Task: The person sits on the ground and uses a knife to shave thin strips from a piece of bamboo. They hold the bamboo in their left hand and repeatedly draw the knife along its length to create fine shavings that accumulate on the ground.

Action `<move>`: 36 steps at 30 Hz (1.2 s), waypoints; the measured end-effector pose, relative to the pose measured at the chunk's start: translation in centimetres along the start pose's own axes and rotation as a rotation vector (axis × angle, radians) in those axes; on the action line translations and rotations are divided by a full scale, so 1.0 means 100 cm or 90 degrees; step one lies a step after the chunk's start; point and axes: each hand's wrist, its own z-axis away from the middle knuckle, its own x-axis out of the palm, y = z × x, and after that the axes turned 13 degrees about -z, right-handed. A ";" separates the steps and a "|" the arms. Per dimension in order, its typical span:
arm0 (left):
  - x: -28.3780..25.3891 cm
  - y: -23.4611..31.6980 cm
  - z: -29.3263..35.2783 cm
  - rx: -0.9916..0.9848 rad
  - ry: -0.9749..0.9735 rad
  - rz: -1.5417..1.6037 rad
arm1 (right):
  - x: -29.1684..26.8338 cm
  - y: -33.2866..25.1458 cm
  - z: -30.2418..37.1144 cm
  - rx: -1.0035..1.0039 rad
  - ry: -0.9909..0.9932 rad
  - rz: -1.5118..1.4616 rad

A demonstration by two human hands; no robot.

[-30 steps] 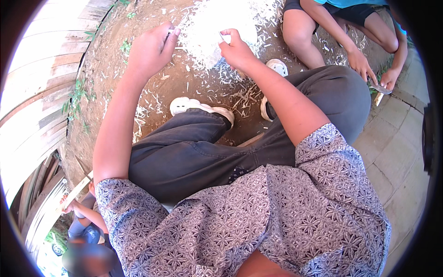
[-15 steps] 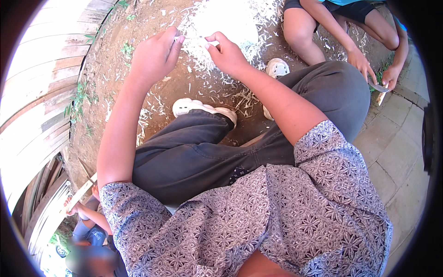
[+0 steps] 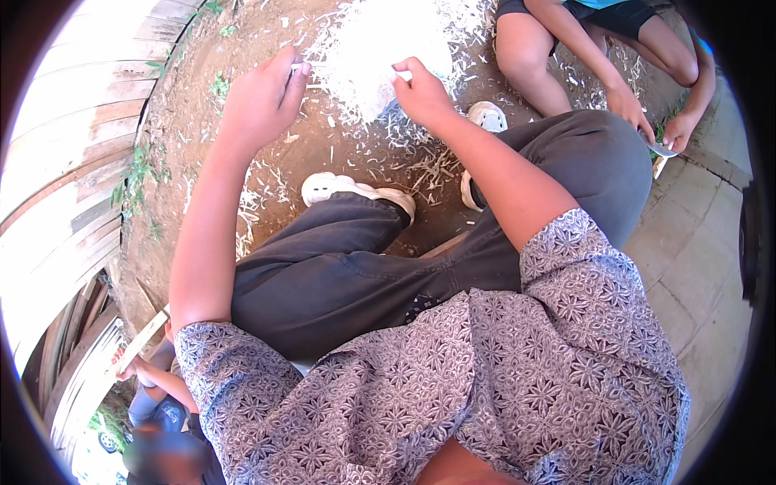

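- Nearest the lens, a seated person in a short-sleeved shirt (image 3: 404,388) covered in dark floral print leans over both forearms, bare from the elbow.
- Dark trousers (image 3: 323,287) fold beneath, the right knee raised and turned outward; pale, chunky shoes (image 3: 323,187) rest on bare earth.
- The left hand (image 3: 263,101) reaches up at upper centre-left, thumb and forefinger pinched on a pale strip (image 3: 298,65).
- The strip's visible end points toward the other hand, its long axis running roughly left to right; glare hides how far it extends.
- The right hand (image 3: 424,95) is raised level with it, well apart, forefinger curled to meet the thumb; what those fingertips grip, if anything, cannot be told against the brightness.
- Just beyond both hands, a washed-out white heap (image 3: 396,40) spreads over soil, ringed by curled shavings (image 3: 347,93).
- At upper right, a co-worker (image 3: 529,61) in dark shorts crouches, hands on a curved blade (image 3: 664,150) against a short piece of wood (image 3: 660,167), beside grey paving (image 3: 687,250).
- At lower left, a second person (image 3: 166,388) grasps a long wooden length (image 3: 144,338) set diagonally; a pale mark on blue cloth (image 3: 168,415) is too small to read.
- Weathered boards (image 3: 89,153) line the left edge.
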 end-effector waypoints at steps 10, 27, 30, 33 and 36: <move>-0.009 0.020 -0.003 0.183 0.012 -0.039 | 0.014 0.001 -0.021 -0.014 0.031 -0.048; -0.006 0.014 0.003 0.183 0.012 -0.046 | 0.008 0.001 -0.029 0.059 0.086 0.079; -0.006 0.009 0.001 0.147 0.016 -0.047 | 0.009 -0.003 -0.015 -0.002 0.024 0.026; -0.004 0.005 -0.001 0.122 0.035 -0.026 | 0.016 -0.009 -0.002 -0.003 -0.058 -0.043; -0.005 0.007 -0.003 0.095 0.032 -0.016 | 0.022 -0.007 0.000 0.001 -0.089 -0.079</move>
